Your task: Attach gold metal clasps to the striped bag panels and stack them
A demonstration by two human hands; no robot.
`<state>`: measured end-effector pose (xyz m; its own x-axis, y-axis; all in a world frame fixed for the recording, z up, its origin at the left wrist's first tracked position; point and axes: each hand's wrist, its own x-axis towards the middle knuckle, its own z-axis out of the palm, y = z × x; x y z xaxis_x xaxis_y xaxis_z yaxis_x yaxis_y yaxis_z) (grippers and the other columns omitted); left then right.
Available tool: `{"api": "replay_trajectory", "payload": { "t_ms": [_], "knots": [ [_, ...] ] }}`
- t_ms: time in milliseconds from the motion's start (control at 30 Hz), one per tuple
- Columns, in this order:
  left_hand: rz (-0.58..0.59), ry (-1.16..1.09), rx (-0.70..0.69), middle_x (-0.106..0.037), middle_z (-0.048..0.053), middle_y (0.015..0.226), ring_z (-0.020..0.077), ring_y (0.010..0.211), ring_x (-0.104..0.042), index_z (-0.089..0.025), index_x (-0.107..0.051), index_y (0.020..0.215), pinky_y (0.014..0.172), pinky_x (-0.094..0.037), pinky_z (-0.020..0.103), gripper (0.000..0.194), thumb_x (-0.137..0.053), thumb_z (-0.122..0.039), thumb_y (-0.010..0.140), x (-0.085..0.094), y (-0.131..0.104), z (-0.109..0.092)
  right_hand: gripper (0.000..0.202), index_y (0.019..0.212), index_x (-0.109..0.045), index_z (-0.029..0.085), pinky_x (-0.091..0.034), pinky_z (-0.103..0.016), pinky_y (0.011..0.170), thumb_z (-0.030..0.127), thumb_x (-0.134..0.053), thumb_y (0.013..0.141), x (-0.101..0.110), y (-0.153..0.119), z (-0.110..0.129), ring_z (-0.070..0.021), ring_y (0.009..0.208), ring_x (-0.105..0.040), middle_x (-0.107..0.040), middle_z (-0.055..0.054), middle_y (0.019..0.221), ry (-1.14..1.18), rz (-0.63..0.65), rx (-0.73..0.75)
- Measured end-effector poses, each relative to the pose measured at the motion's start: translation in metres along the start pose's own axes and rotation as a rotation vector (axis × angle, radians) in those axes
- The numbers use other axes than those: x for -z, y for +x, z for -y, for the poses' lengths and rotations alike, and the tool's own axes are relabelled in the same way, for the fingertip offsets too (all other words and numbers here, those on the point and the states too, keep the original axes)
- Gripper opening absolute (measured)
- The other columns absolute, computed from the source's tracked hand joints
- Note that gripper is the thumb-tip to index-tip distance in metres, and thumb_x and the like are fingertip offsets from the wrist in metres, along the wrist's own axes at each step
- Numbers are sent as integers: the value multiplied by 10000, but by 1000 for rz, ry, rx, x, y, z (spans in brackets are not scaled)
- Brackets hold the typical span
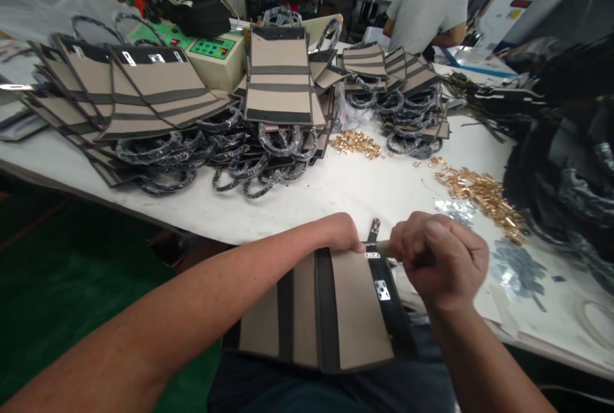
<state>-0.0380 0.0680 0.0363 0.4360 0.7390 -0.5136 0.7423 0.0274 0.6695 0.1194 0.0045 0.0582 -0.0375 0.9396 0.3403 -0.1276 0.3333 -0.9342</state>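
Note:
A beige bag panel (359,317) with dark stripes and dark edging lies across my lap, against the table's front edge. At its far edge my left hand (340,232) is closed on the panel, thumb near a small metal plate (372,255). Another silvery plate (382,290) sits on the dark border. A short dark strap with metal hardware (375,227) sticks up past that edge. My right hand (439,256) is closed in a fist just right of the strap. Whatever it grips is mostly hidden by the fingers.
Stacked beige-and-dark bag pieces (163,90) with wrapped handles cover the table's back left and middle. Gold-coloured metal parts (480,192) and silvery plates (515,272) lie loose on the right. A tape roll (597,323) rests near the right edge. A person (429,7) sits behind.

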Motion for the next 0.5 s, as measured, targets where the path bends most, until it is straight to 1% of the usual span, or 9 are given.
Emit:
{"api": "replay_trajectory", "payload": {
  "t_ms": [67, 133, 167, 200, 300, 333, 367, 467, 500],
  "knots": [
    [4, 3, 15, -667, -17, 663, 181, 756, -596, -187, -765, 679, 693, -405, 277, 206, -791, -372, 764, -1, 2, 1, 432, 602, -573, 233, -361, -332, 482, 369, -634, 1008, 2, 0, -2, -162, 478, -469, -505, 10, 531, -37, -11, -46],
    [11, 10, 27, -672, -16, 666, 179, 742, -594, -183, -773, 693, 665, -393, 276, 207, -797, -375, 768, -1, 3, 2, 442, 595, -561, 230, -344, -326, 479, 350, -621, 1016, 4, 2, -3, -157, 471, -467, -503, 13, 519, -52, 17, -97],
    [14, 11, 30, -681, -16, 676, 177, 741, -596, -181, -779, 705, 656, -390, 275, 204, -802, -374, 769, -2, 4, 2, 436, 598, -563, 228, -344, -325, 479, 332, -615, 1018, 5, 3, -1, -156, 470, -472, -505, 13, 518, -31, 24, -93],
    [16, 11, 31, -690, -15, 691, 175, 744, -599, -180, -786, 720, 652, -388, 272, 200, -805, -373, 769, -2, 5, 2, 419, 606, -569, 226, -347, -323, 477, 307, -616, 1015, 6, 5, 3, -153, 465, -473, -506, 15, 520, 8, 16, -62],
    [17, 3, 31, -710, -15, 725, 169, 750, -607, -178, -794, 751, 650, -390, 263, 201, -808, -378, 771, -3, 7, 4, 357, 635, -590, 226, -348, -308, 453, 263, -638, 987, 9, 10, 12, -141, 445, -457, -506, 25, 538, 130, -74, 72],
    [17, 2, 31, -709, -16, 722, 168, 747, -607, -179, -792, 748, 649, -389, 261, 210, -808, -387, 769, -3, 8, 4, 355, 634, -590, 226, -345, -302, 447, 265, -645, 983, 9, 11, 12, -137, 443, -452, -506, 27, 539, 132, -91, 84],
    [17, 2, 31, -706, -16, 712, 168, 739, -605, -180, -789, 742, 644, -388, 261, 222, -803, -400, 770, -3, 9, 5, 364, 626, -584, 225, -337, -297, 441, 271, -651, 982, 9, 12, 10, -134, 441, -445, -505, 28, 536, 109, -91, 63],
    [20, 9, 33, -697, -14, 683, 172, 712, -602, -182, -791, 732, 619, -383, 265, 244, -793, -424, 762, -4, 10, 6, 406, 602, -563, 220, -317, -289, 438, 288, -654, 991, 9, 10, -2, -127, 441, -431, -498, 30, 508, 4, -43, -73],
    [20, 10, 32, -701, -13, 685, 172, 708, -603, -183, -795, 739, 613, -384, 265, 241, -792, -424, 758, -4, 11, 7, 407, 602, -557, 219, -316, -288, 439, 286, -656, 992, 9, 10, -5, -126, 442, -430, -497, 31, 507, -2, -32, -93]
  ]
}}
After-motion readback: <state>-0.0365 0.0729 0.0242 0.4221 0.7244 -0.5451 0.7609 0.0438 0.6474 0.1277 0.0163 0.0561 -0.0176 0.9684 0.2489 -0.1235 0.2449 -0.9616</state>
